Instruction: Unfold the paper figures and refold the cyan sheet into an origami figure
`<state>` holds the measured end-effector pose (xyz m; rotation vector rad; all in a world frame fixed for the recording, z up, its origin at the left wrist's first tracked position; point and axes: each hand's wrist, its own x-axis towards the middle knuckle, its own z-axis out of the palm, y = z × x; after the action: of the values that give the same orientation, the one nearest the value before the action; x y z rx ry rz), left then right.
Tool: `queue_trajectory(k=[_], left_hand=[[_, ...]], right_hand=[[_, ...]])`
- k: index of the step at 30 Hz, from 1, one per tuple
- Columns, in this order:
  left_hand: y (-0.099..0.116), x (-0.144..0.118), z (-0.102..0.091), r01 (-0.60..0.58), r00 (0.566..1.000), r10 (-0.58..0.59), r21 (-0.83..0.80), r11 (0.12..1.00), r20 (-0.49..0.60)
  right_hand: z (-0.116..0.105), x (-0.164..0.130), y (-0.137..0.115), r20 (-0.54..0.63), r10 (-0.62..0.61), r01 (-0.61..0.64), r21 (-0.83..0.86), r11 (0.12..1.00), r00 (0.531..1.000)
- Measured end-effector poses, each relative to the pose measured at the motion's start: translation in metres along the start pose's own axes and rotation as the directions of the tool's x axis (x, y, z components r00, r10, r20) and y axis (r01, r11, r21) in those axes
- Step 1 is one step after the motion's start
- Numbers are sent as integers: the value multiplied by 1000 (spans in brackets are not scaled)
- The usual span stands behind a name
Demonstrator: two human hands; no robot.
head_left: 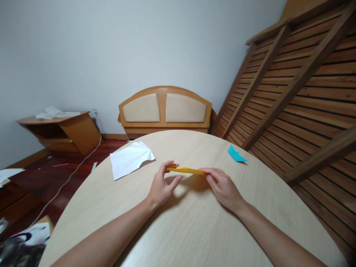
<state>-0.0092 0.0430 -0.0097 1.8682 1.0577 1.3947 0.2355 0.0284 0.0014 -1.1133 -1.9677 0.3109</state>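
A flat piece of folded yellow paper (186, 170), seen nearly edge-on, is held a little above the round wooden table (222, 230). My right hand (224, 185) pinches its right end between thumb and fingers. At the left end is my left hand (164, 183), its fingers curved behind the paper and its thumb spread away below; whether those fingertips press on it I cannot tell. To the right on the tabletop lies a small blue folded paper boat (237, 154). A creased white paper sheet (130, 160) rests to the left.
Beyond the table stands a wooden headboard (164, 89) with two cream panels. Slatted wooden panels (278, 89) lean along the right side. A low cabinet (80, 133) with papers on top is at the left wall, and a white cable (72, 174) runs across the floor.
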Motion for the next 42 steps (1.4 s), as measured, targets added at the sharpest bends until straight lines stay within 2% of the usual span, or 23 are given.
queue_trajectory(k=[2, 4, 6, 9, 12, 14, 19, 23, 26, 30, 33, 37, 39, 42], left_hand=[[-2, 1, 5, 55, 998, -57, -98, 994, -19], [-1, 0, 8, 79, 997, -78, -171, 982, 15], [2, -1, 10, 85, 996, -75, -215, 973, 54], [7, -2, 10, 77, 995, -63, -208, 975, 74], [9, -3, 8, 75, 995, -60, -187, 980, 86], [9, -4, 7, 109, 991, -90, -215, 970, 96], [14, -5, 9, 250, 968, -223, -329, 911, 117], [17, -4, 9, 306, 952, -271, -373, 876, 145], [15, -3, 8, 328, 944, -288, -372, 869, 159], [10, -3, 7, 343, 938, -299, -368, 864, 173], [7, -4, 8, 343, 937, -294, -357, 868, 186], [7, -3, 7, 358, 930, -299, -347, 867, 213], [8, -3, 7, 359, 928, -296, -332, 872, 225], [9, -3, 6, 342, 933, -283, -298, 891, 224]], right_hand=[[3, -1, -6, -6, 100, -98, 140, 985, 995], [7, -2, -13, 27, 189, -188, 308, 933, 982], [11, -2, -20, 64, 243, -244, 466, 851, 968], [14, -2, -29, 135, 298, -310, 661, 683, 945], [15, -2, -34, 214, 345, -379, 756, 534, 914], [14, -2, -36, 242, 369, -408, 770, 490, 898], [10, 1, -37, 261, 392, -438, 762, 478, 882], [10, 2, -33, 298, 346, -438, 770, 464, 890], [12, 1, -27, 318, 337, -452, 755, 475, 886], [10, 1, -19, 331, 408, -518, 657, 548, 851], [6, 1, -16, 368, 415, -552, 618, 559, 832], [0, 2, -15, 357, 428, -556, 591, 585, 830], [-2, 2, -14, 349, 435, -555, 595, 581, 830], [-3, 0, -11, 373, 428, -562, 634, 531, 824]])
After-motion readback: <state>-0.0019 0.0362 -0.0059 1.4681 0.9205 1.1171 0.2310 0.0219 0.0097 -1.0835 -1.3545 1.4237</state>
